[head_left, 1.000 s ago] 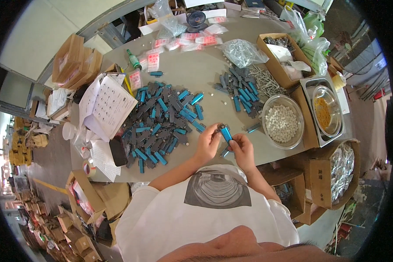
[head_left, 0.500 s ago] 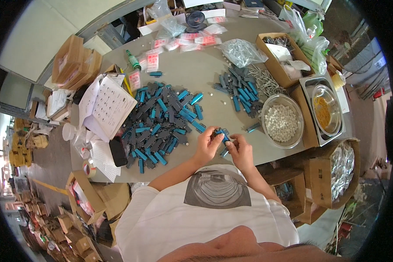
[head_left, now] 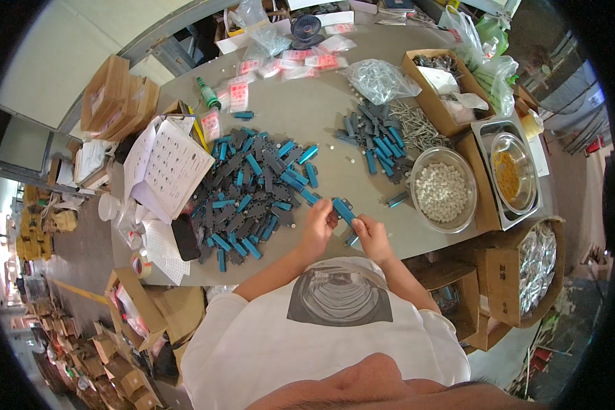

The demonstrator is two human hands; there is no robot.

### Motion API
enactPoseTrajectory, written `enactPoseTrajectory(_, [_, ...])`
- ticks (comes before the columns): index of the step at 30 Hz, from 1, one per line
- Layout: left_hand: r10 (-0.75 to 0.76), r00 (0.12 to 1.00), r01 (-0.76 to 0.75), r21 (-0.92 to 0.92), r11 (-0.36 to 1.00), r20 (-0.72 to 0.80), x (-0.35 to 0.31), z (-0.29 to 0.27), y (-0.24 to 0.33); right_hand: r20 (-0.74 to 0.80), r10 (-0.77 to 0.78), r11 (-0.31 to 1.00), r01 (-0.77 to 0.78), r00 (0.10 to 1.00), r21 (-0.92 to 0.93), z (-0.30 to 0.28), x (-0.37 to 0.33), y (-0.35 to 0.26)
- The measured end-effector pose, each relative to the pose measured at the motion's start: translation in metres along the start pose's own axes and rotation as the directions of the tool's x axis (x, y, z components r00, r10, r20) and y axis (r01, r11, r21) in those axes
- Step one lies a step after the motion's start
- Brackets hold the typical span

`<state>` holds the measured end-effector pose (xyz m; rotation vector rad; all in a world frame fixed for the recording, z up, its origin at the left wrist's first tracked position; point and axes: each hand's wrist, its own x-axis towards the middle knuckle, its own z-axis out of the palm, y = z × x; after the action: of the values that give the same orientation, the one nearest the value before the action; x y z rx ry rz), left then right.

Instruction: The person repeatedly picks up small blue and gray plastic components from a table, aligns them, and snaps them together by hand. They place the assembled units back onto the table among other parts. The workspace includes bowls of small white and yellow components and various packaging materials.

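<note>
A blue oblong part with dark grey edges (head_left: 343, 210) is between my hands, above the table's near edge. My right hand (head_left: 372, 239) pinches its lower right end, thumb along the blue face. Curled fingers of my left hand (head_left: 318, 224) close against its left side; their tips are partly hidden. Just below it, another blue-and-grey part (head_left: 351, 239) shows on the table between my hands. To the left spreads a big heap of blue and dark grey parts (head_left: 242, 188). A smaller heap of similar parts (head_left: 383, 140) lies ahead to the right.
At right stand a bowl of small white pieces (head_left: 443, 191), a pile of screws (head_left: 420, 126), a metal bowl with yellow bits (head_left: 509, 172) and an open cardboard box (head_left: 427, 89). Papers (head_left: 171, 164) and a phone (head_left: 185, 237) lie left. Plastic bags (head_left: 297, 65) and a small fan (head_left: 306, 31) are at the back.
The part between my hands has turned so its long blue face shows upward. My left fingers have shifted to its left side, and my right hand has moved slightly left.
</note>
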<state>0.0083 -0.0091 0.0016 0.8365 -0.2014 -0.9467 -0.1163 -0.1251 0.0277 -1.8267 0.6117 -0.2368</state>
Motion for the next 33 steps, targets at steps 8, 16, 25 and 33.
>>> enactPoseTrajectory(8, [-0.112,0.982,0.120,0.043,0.992,-0.155,0.004,-0.014,0.015,0.308,0.121,0.991,-0.132,0.944,0.013,0.010,0.015,0.024])
enactPoseTrajectory(16, [0.497,0.865,-0.114,0.939,0.326,-0.067,0.047,-0.097,0.078,-0.223,0.217,0.688,-0.311,0.950,-0.656,-0.023,0.049,0.068])
enactPoseTrajectory(25, [0.428,0.831,-0.142,0.879,-0.455,0.356,0.147,-0.069,0.097,-0.190,0.113,0.502,-0.221,0.975,-0.837,-0.049,0.054,0.105])
enactPoseTrajectory(33, [0.198,0.881,-0.360,0.881,-0.307,0.429,0.261,-0.042,-0.004,-0.201,-0.110,0.640,-0.086,0.973,-0.763,-0.040,0.048,0.121])
